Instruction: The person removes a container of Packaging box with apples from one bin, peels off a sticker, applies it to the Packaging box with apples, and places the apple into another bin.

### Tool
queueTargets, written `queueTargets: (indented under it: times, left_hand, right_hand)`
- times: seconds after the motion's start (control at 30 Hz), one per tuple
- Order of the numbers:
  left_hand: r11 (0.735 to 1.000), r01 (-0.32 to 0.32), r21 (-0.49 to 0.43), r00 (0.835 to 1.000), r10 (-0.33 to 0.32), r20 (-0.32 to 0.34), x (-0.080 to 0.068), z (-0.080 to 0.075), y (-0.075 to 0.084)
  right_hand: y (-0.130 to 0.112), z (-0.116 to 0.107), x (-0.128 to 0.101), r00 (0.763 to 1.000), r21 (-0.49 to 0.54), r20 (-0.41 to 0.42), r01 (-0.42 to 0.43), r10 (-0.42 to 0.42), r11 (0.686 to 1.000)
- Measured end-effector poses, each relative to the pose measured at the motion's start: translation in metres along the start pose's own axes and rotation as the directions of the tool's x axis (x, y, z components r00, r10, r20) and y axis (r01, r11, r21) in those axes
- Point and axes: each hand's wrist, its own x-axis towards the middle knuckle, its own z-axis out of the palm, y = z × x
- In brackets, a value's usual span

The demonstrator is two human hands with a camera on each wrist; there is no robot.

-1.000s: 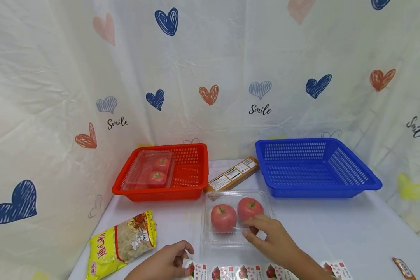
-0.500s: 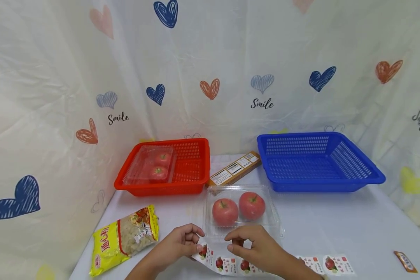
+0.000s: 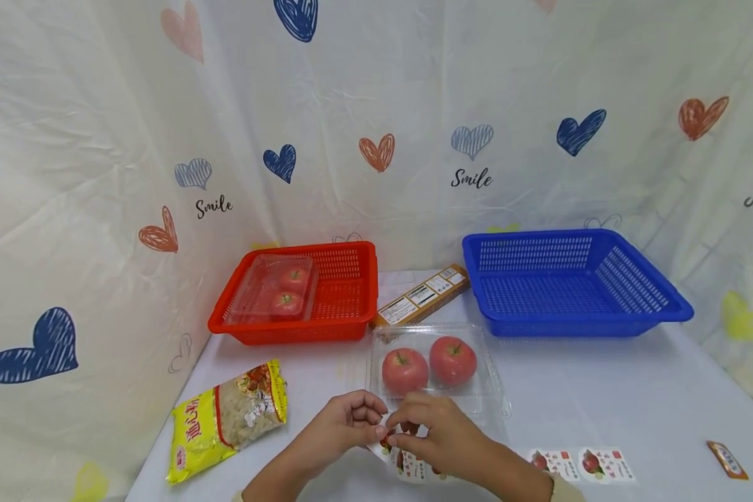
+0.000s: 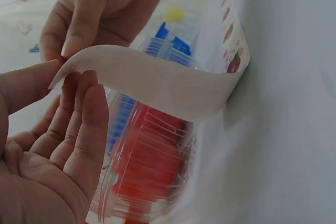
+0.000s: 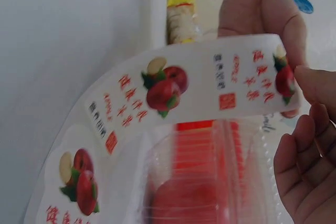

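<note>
A strip of white stickers (image 5: 163,87) printed with red apples rises from the table and curls up to both hands. My left hand (image 3: 345,424) pinches its end between thumb and fingers. My right hand (image 3: 436,427) meets it at the same end, thumb and forefinger pinching at the corner. The strip's plain back (image 4: 157,85) faces the left wrist camera. Just beyond the hands lies a clear plastic clamshell box (image 3: 494,376), lid folded back towards me, with two red apples (image 3: 404,371) in it.
At back left a red basket (image 3: 301,335) bears another clear box (image 3: 241,300) of apples. A blue basket (image 3: 577,328) stands at back right, with a long brown carton (image 3: 422,296) between them. A yellow pasta bag (image 3: 226,422) lies left, a small orange packet (image 3: 726,460) right.
My left hand has lifted the strip's end off the table and moved right. My right hand has left the box and come to the strip's end beside the left.
</note>
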Motion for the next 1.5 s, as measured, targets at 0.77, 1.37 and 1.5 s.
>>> queueTargets:
  times: [0.77, 1.37, 1.5]
  left_hand:
    - [0.992, 0.017, -0.127, 0.998, -0.009, 0.065, -0.003, 0.002, 0.004]
    - [0.990, 0.002, -0.141, 0.995, 0.012, 0.103, 0.000, 0.007, -0.002]
    - [0.988, 0.030, -0.153, 0.996, -0.016, 0.092, 0.000, 0.008, -0.001]
  right_hand:
    - [0.008, -0.006, -0.002, 0.993, -0.071, -0.030, 0.109, -0.111, 0.992]
    - [0.000, -0.008, 0.007, 0.888, -0.287, -0.001, 0.440, -0.460, 0.851]
    - [0.000, -0.007, 0.005, 0.908, -0.281, 0.015, 0.405, -0.418, 0.870]
